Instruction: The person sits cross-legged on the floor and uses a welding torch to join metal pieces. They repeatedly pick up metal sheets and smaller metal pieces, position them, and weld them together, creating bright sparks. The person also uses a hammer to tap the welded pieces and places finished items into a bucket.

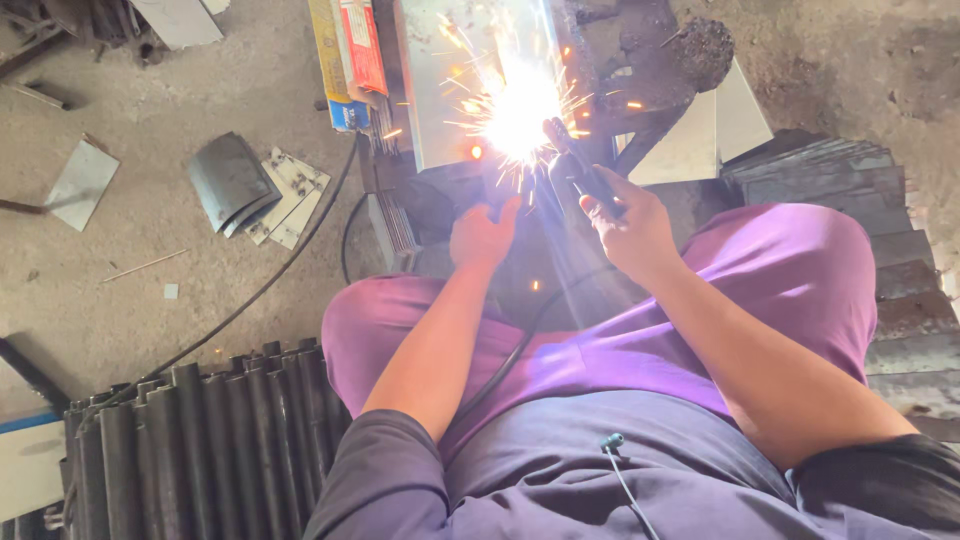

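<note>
I saw one welding torch (pixel 578 172) gripped in the right hand (pixel 630 232); the left hand (pixel 482 238) was clenched beside it. One metal plate (pixel 440 110) lay far; open floor (pixel 150 290) left.

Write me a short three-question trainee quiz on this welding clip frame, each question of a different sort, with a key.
1. True or false: the right hand grips the dark welding holder.
2. Multiple choice: where do the stacked dark curved pieces lie? A) at the person's lower left B) on the purple trousers C) on the metal sheet
3. Fill in: the sparks fly over a flat grey metal ____.

Key
1. True.
2. A; they lie on the floor by the left knee.
3. Sheet; the left hand rests just below it, and whether it grips anything cannot be told.
</note>
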